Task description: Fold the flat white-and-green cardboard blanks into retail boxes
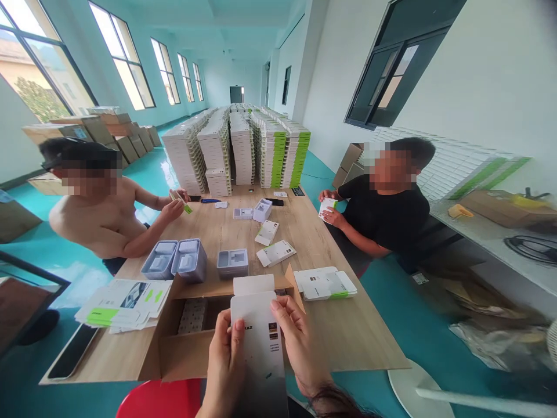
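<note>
A flattened white box point(257, 342) with printed text is held upright between both hands, its top flap standing up. My left hand point(228, 354) grips its left edge, thumb on the front face. On the right edge my right hand point(298, 342) pinches it near the upper corner. Just behind it sits an open cardboard carton point(187, 354) with small white items inside. Flat printed boxes point(126, 302) lie in a pile left of the carton. More white boxes point(324, 283) are stacked to its right.
Plastic trays point(189, 261) stand beyond the carton, with another tray stack point(232, 263) beside them. A phone point(73, 351) lies at the table's left corner. Co-workers sit left point(100, 215) and right point(383, 203), each handling a box. Tall box stacks point(187, 151) fill the far end.
</note>
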Available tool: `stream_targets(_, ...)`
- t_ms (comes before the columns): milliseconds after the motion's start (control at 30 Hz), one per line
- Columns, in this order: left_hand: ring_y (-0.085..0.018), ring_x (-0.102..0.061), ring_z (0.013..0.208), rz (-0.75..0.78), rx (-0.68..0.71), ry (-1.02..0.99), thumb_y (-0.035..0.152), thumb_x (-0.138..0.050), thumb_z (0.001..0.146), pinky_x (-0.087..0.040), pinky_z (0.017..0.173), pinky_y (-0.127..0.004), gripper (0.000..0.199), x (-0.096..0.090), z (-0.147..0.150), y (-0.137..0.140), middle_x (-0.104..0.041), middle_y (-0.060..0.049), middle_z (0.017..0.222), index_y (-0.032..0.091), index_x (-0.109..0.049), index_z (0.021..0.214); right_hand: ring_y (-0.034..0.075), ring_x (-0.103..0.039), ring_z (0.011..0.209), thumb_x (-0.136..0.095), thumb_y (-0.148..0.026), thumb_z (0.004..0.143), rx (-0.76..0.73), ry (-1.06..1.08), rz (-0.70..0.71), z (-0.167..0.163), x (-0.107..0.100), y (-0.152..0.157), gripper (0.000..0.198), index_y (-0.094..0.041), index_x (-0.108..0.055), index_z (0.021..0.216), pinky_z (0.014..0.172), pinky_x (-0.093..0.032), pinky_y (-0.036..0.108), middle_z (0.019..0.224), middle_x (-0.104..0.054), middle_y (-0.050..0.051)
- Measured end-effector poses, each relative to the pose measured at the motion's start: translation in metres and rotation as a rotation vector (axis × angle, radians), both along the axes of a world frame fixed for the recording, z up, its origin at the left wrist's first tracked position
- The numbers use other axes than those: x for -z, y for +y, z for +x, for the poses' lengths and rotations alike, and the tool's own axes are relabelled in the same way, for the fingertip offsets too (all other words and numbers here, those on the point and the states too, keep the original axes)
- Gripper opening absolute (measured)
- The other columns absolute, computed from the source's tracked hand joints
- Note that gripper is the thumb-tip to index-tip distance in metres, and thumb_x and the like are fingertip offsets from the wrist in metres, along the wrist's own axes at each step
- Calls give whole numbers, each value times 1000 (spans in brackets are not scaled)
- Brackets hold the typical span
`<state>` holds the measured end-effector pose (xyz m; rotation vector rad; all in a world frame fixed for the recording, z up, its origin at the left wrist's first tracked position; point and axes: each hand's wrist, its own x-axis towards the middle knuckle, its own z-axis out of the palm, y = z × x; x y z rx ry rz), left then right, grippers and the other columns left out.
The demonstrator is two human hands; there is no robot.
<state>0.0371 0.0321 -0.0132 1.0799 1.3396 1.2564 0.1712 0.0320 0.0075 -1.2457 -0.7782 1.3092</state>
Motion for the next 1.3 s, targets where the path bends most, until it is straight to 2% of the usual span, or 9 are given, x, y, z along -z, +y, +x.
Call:
stream_targets(200, -24, -69, 93, 239, -125, 186, 72, -57, 88, -51, 82, -33, 50, 1, 0, 3, -73, -9, 110, 24, -68, 98, 17, -53, 62, -69, -65, 87, 43, 196, -18, -17, -2, -4, 46, -26, -47, 75, 59, -47, 28, 66, -56, -4)
stream_targets(367, -18, -57, 64, 67, -132, 33, 72, -59, 87, -46, 58, -27, 49, -3, 2, 1, -69, -1, 76, 23, -62, 94, 21, -67, 92, -73, -58, 87, 48, 85, 172, -12, 0, -5, 37, -24, -61, 85, 82, -56, 32, 126, -67, 6)
stream_targets(500, -16, -50, 61, -9, -86, -69, 73, -61, 84, -43, 56, -25, 51, -9, 4, -5, -62, 3, 66, 23, -60, 89, 26, -70, 107, -67, -67, 88, 33, 85, 207, 15, 0, 12, 49, -27, -69, 117, 92, -57, 40, 133, -69, 10)
stream_targets(633, -16, -52, 62, -20, -47, -114, 74, -64, 81, -43, 57, -25, 51, -13, 5, -12, -64, 2, 70, 24, -59, 90, 21, -71, 86, -76, -65, 81, -351, 38, 146, 46, -21, 33, 65, -24, -70, 130, 81, -58, 36, 105, -78, 8)
stream_targets(700, -16, -53, 63, -23, -30, -119, 74, -65, 81, -43, 58, -25, 52, -13, 5, -14, -64, 2, 71, 24, -59, 90, 19, -68, 74, -71, -66, 85, -537, 3, 163, 56, -34, 37, 58, -20, -76, 120, 77, -56, 35, 83, -75, 3)
stream_targets(800, -17, -54, 67, -10, 4, -111, 74, -63, 82, -45, 62, -26, 52, -12, 3, -15, -64, 2, 74, 24, -59, 93, 19, -67, 79, -67, -58, 90, -624, -99, 231, 58, -44, 37, 44, -19, -80, 105, 81, -55, 35, 83, -75, 3)
stream_targets(933, -19, -61, 80, -7, 117, -110, 72, -62, 86, -50, 74, -28, 51, -8, -4, -12, -69, -2, 90, 25, -65, 103, 21, -70, 89, -69, -47, 91, -620, -177, 237, 55, -42, 35, 38, -21, -78, 116, 84, -56, 35, 97, -80, 3)
stream_targets(1067, -23, -64, 109, 0, 334, -119, 64, -64, 89, -52, 94, -30, 48, -10, -19, -7, -67, -9, 128, 27, -70, 120, 25, -75, 99, -64, -42, 94, -574, -292, 270, 58, -38, 33, 37, -24, -76, 124, 87, -60, 40, 111, -81, 5)
stream_targets(1300, -26, -61, 125, 114, 566, -52, 51, -62, 95, -51, 103, -33, 28, -14, -40, -1, -67, -10, 133, 28, -77, 101, 22, -74, 116, -54, -23, 96, -569, -582, 664, 68, -26, 33, 33, -32, -78, 117, 98, -61, 42, 127, -76, 1)
